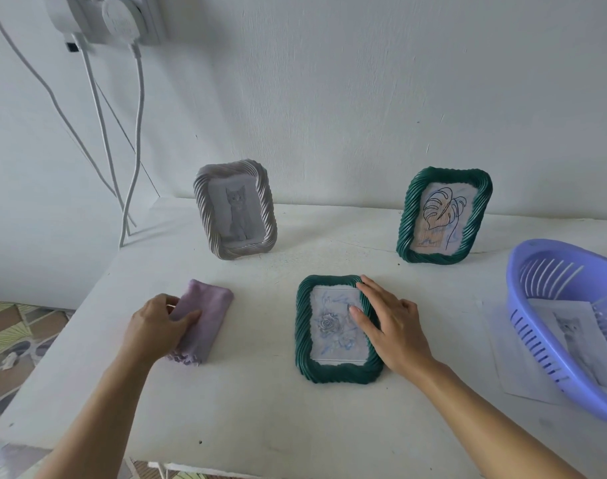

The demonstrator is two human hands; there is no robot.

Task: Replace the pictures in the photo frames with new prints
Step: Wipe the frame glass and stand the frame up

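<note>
A green twisted-rim photo frame (304,326) lies flat, face up, at the table's middle, holding a pale rose picture. My right hand (390,323) rests on its right rim, fingers straight, thumb on the glass. My left hand (157,323) grips the left edge of a folded lilac cloth (205,323) lying on the table. A grey frame (234,209) with a cat picture stands at the back left. A second green frame (444,216) with a leaf drawing stands at the back right. A cat print (571,337) lies in the purple basket.
The purple slotted basket (537,305) sits at the right edge on a white sheet (516,371). The white table (260,402) meets the wall behind the frames. White cables (136,133) hang from a wall socket at the upper left. Patterned floor shows at the left.
</note>
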